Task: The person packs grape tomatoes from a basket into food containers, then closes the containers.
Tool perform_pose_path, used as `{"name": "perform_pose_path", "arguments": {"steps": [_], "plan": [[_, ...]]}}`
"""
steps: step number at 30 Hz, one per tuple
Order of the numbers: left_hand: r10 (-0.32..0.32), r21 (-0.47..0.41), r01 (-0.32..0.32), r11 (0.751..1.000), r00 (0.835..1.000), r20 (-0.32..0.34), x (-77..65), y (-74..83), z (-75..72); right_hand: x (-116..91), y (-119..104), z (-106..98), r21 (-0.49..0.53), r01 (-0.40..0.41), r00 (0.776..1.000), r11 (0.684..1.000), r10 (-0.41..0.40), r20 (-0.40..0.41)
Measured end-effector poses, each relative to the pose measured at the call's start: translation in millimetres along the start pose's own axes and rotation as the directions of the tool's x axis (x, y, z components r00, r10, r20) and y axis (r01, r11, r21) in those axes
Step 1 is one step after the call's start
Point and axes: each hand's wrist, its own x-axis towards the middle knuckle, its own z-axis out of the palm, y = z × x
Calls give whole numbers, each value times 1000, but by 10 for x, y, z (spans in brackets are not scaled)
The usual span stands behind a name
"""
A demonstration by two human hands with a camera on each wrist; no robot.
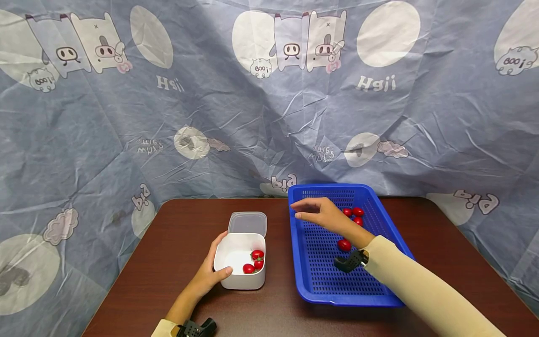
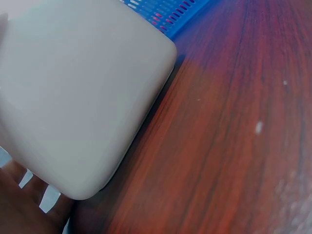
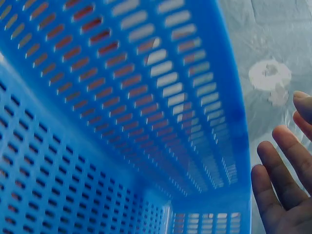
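My left hand [image 1: 209,270] grips a white square container [image 1: 242,281] by its left side, thumb over the near rim and fingers along the far left. Three red cherry tomatoes [image 1: 258,255] lie at the right inside it. In the left wrist view, the container's smooth wall [image 2: 87,97] fills much of the picture, with fingers at its lower left. Over the left rim of a blue perforated basket [image 1: 311,298], my right hand [image 1: 320,214] is held with fingers extended and nothing between them. Several cherry tomatoes [image 1: 344,245] lie in the basket, partly behind the right forearm.
A translucent lid [image 1: 248,223] lies directly behind the white container. Both containers stand on a dark brown wooden table [image 1: 168,248], the basket to the right. A blue-grey printed cloth [image 1: 252,117] hangs behind the table and down its sides.
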Motion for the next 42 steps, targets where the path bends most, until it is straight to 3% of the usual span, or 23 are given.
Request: {"name": "perform_pose_path", "arguments": {"steps": [5,12,19,25,42], "plan": [[-1,7,1,1000,1000,0,-5,-4,2,-23,112,-97,-19,-27,999,999,26,-45],[-3,-3,3,1000,1000,-3,-1,-10,4,-100,-16,-220,-54,-74,995,996,70,-64],[-4,5,4,1000,1000,-1,-3,9,13,-135,341,-351,-147,-142,986,979,126,-112],[-2,4,2,1000,1000,-6,-1,15,21,-189,439,-425,-180,-191,976,965,168,-138],[-25,-3,25,1000,1000,-17,-4,12,34,-314,548,-565,-322,-355,929,878,292,-228]]}}
